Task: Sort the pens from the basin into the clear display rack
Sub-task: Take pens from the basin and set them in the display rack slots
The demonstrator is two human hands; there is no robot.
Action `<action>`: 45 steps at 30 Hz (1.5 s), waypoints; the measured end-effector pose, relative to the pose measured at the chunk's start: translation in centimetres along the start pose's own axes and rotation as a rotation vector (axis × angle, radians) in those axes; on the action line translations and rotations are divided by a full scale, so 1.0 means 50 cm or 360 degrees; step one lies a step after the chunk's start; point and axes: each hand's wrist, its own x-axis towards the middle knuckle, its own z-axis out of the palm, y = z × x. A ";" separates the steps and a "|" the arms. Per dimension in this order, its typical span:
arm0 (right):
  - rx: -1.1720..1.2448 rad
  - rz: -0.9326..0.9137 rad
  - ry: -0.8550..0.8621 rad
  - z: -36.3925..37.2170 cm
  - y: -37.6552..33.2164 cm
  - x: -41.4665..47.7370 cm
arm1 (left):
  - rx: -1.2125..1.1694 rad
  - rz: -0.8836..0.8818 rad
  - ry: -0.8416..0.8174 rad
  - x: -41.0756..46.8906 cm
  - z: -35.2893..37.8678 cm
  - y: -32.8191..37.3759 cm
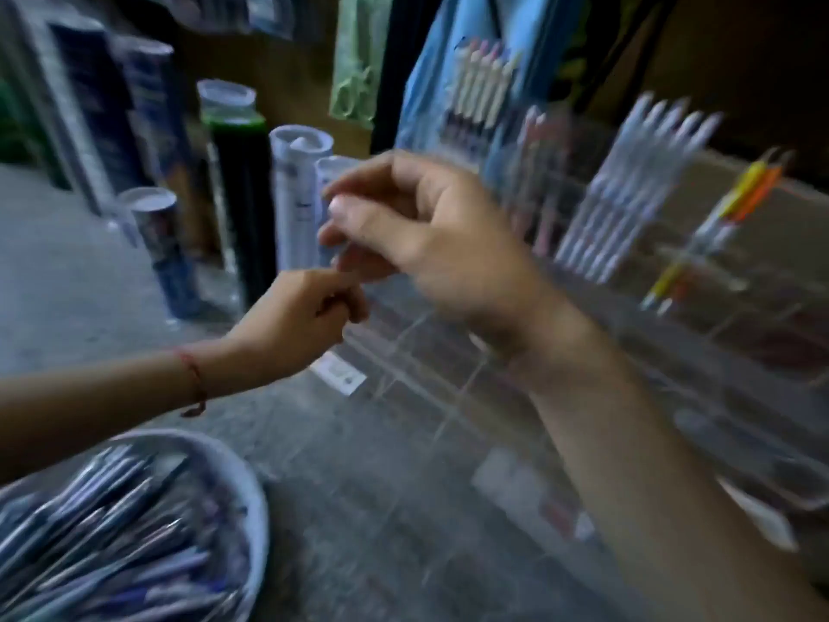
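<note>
Two hands meet above the middle of the surface (381,509), fingertips touching. The left hand (309,307) reaches in from the left with its fingers curled tight and a red string round the wrist. The right hand (426,235) comes up from the near right edge, thumb brought towards bent fingers. Blur hides whether either grips a pen.

One clear rack (448,352) runs along the right side. It holds a row of about five pale pens (628,195), one yellow pen (735,195) beside one orange pen (762,190), and a pinkish group (534,181) too blurred to count.

One basin (253,496) at the near left corner is heaped with loose pens (112,540), too many to count.

At least four capped tubes (300,181) stand at the far left.
</note>
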 end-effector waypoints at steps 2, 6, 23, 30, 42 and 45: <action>0.0144 0.0420 -0.0457 0.141 0.092 -0.025 | 0.0101 -0.0402 -0.0017 -0.085 -0.045 -0.109; 0.0168 0.0951 -0.0944 0.337 0.289 -0.102 | 0.0072 -0.1359 0.0049 -0.289 -0.118 -0.310; -0.0792 0.1131 -0.0869 0.507 0.526 -0.148 | 0.0998 -0.0902 -0.0278 -0.559 -0.044 -0.408; -0.0783 0.1075 -0.0818 0.494 0.528 -0.133 | 0.1058 -0.0861 -0.0243 -0.553 -0.043 -0.411; 0.0583 0.1570 -0.0384 0.455 0.480 -0.154 | 0.0638 -0.0863 -0.0164 -0.563 -0.002 -0.351; 0.0648 0.1573 -0.0311 0.457 0.475 -0.162 | 0.0630 -0.0862 -0.0141 -0.566 0.005 -0.343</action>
